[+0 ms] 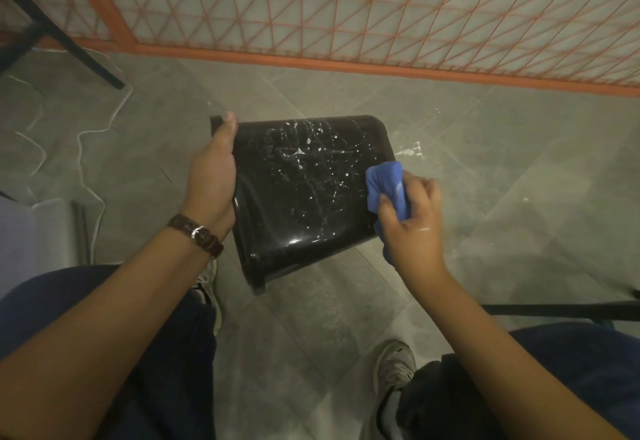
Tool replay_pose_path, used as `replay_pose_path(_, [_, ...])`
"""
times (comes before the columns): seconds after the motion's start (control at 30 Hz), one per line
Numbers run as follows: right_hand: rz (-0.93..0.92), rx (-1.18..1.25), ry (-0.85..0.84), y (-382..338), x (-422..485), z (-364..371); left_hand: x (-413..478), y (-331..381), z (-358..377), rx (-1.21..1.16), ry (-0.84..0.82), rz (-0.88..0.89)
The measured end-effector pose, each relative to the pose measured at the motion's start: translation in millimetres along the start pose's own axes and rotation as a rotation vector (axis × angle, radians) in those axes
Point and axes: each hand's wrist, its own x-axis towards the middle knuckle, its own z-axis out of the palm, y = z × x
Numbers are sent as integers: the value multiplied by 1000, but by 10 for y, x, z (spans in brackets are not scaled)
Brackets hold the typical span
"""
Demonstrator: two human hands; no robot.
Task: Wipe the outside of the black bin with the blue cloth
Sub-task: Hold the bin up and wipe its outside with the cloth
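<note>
The black bin (304, 193) is held tilted above the floor in the middle of the view, one glossy side facing me, speckled with white splashes. My left hand (213, 176) grips its left edge, thumb up near the far corner; a brown watch is on that wrist. My right hand (412, 218) is closed around the bunched blue cloth (386, 186), which presses against the bin's right side. Part of the cloth is hidden under my fingers.
Grey floor tiles (519, 169) with white paint marks lie below. An orange mesh fence (346, 13) runs across the back. A dark chair leg (69, 41) stands at the upper left, a white cord (83, 148) trails on the left floor, and my knees and shoes fill the bottom.
</note>
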Motion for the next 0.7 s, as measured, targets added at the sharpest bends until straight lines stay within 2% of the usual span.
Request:
replay_pose_path(0.17, [-62,84,-145,-1,-64,62,18,38,-13,16,16,-5])
replay_pose_path(0.27, [73,121,7,40,67,-59,57,46,-36,23,24,-2])
replay_pose_path(0.33, [105,57,75,36,129,-86,38,26,-2,1,17,-16])
replay_pose_path(0.43, [9,-106,-27,7,52,39,-7,-20,67,-1,4,-8])
replay_pose_path(0.5, [-101,-116,-153,-15,-58,125,-33,-20,93,6,11,8])
replay_pose_path(0.57, [-181,-71,-196,-19,-93,129,-27,-3,89,24,33,17])
replay_pose_path(0.63, [-128,-25,-134,22,-22,67,-24,11,77,61,42,25])
replay_pose_path(0.7, [24,0,-16,110,99,4,-42,4,77,93,16,34])
